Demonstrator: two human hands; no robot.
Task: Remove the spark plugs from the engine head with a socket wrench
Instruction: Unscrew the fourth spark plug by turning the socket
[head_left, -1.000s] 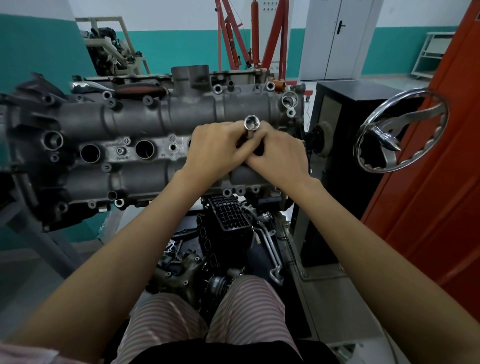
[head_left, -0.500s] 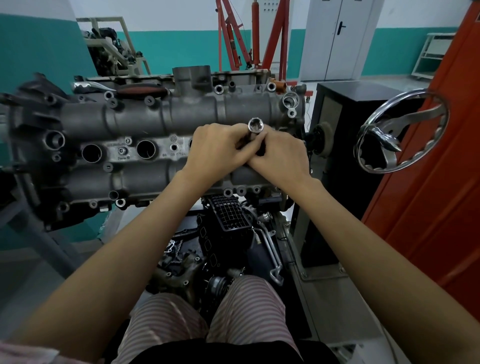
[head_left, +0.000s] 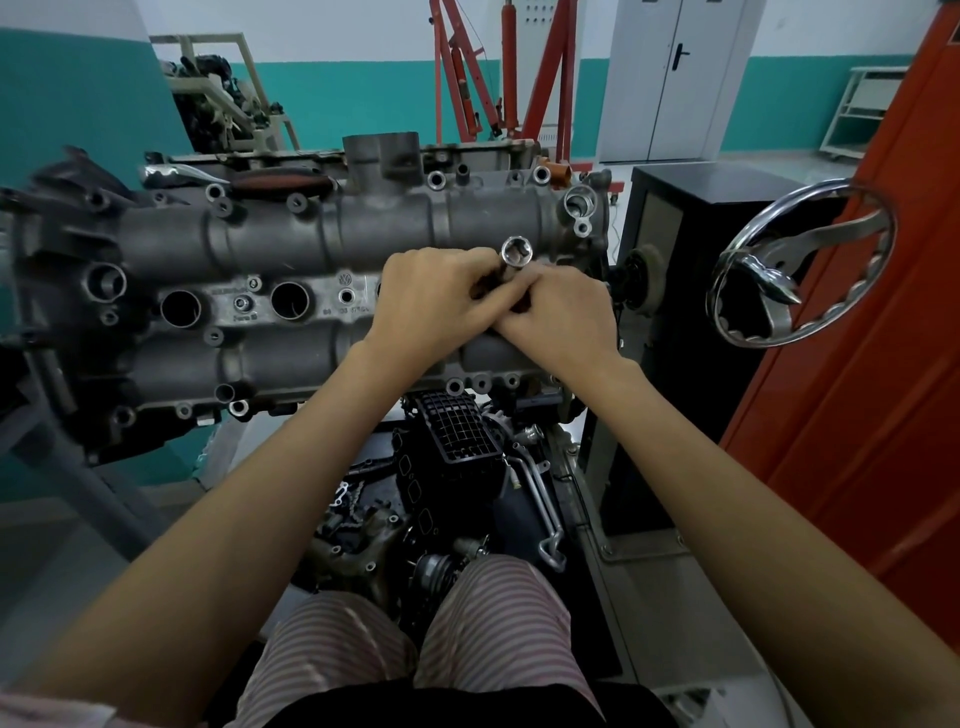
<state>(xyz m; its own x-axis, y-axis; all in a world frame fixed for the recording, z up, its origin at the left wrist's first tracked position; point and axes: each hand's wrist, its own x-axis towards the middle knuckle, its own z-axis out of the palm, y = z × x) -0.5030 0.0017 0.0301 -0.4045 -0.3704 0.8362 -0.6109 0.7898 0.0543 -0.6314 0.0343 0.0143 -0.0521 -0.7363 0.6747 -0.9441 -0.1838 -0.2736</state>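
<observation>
A grey engine head (head_left: 322, 244) lies across the view on a stand. Two open spark plug wells (head_left: 181, 307) (head_left: 290, 300) show in its middle strip. A chrome socket (head_left: 517, 253) stands upright over the right part of that strip, its open end facing up. My left hand (head_left: 434, 301) and my right hand (head_left: 558, 314) meet around its lower shaft, fingers curled on it. What lies under the hands is hidden. A ratchet handle with a dark red grip (head_left: 283, 183) lies on the head's far edge.
A chrome handwheel (head_left: 802, 267) sticks out at the right beside an orange cabinet (head_left: 883, 364). A black box (head_left: 691, 218) stands behind it. Loose engine parts (head_left: 447, 467) lie below the head, above my knees. A red engine crane (head_left: 498, 78) stands at the back.
The socket and both hands have shifted very slightly; the grip is the same.
</observation>
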